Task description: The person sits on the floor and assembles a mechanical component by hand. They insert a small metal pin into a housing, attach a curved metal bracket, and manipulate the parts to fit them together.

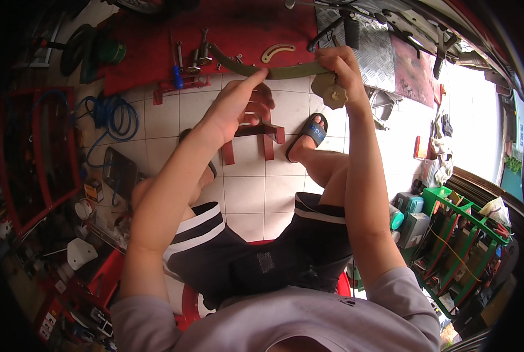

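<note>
My right hand (343,69) is closed around the right end of a curved olive-green strip (291,72), held up over the edge of the red bench. A scalloped olive plate (330,91) hangs beneath that hand; whether it is fixed to the strip cannot be made out. My left hand (244,102) is open, one outstretched digit touching the strip's lower edge near its middle, the other fingers loosely bent below it. Beyond the strip lies a slotted, curved brass-coloured piece (278,53). Left of it are a blue-handled screwdriver (178,76) and a wrench (180,54).
The red bench top (244,26) spans the far side, a checkered metal plate (370,50) at its right. Below stands a small dark-red metal stand (266,141). Coiled blue hose (118,114) lies left, beside a red cabinet (39,152). A green rack (458,234) stands right.
</note>
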The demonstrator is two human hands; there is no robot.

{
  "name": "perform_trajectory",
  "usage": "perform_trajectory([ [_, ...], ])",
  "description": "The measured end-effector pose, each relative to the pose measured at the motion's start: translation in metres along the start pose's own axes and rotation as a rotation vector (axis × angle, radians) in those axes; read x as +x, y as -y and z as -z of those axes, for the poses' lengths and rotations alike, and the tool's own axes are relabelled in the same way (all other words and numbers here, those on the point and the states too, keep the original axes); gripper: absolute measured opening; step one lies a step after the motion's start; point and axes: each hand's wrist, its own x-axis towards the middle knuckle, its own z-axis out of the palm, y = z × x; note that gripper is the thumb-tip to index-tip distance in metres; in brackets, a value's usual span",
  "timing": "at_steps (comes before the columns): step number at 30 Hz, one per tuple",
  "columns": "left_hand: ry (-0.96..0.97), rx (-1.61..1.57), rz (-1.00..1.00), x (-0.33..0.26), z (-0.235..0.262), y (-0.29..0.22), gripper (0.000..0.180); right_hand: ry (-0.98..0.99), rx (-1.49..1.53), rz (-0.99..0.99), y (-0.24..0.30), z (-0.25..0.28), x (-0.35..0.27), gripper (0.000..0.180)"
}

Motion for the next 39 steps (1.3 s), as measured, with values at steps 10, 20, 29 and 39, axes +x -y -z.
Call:
perform_trajectory([
  [10, -0.255, 0.993, -1.062, 0.01, -0.014, 0.006, 0.027, 0.321, -0.012, -0.148, -0.001, -0.005, 0.009, 0.029],
  [20, -0.21, 0.84, -0.684, 0.002, -0.034, 0.03, 0.03, -0.074, -0.52, 0.712, -0.035, 0.001, 0.0, 0.046],
  [29, -0.159, 0.643, -0.789, -0.008, -0.034, 0.014, 0.034, 0.087, -0.578, 0.56, -0.017, 0.01, 0.0, 0.029],
  [39, -0.139, 0.782, -0.793, -0.01, -0.04, 0.015, 0.032, 0.169, -0.712, 0.689, -0.023, 0.011, 0.002, 0.036],
])
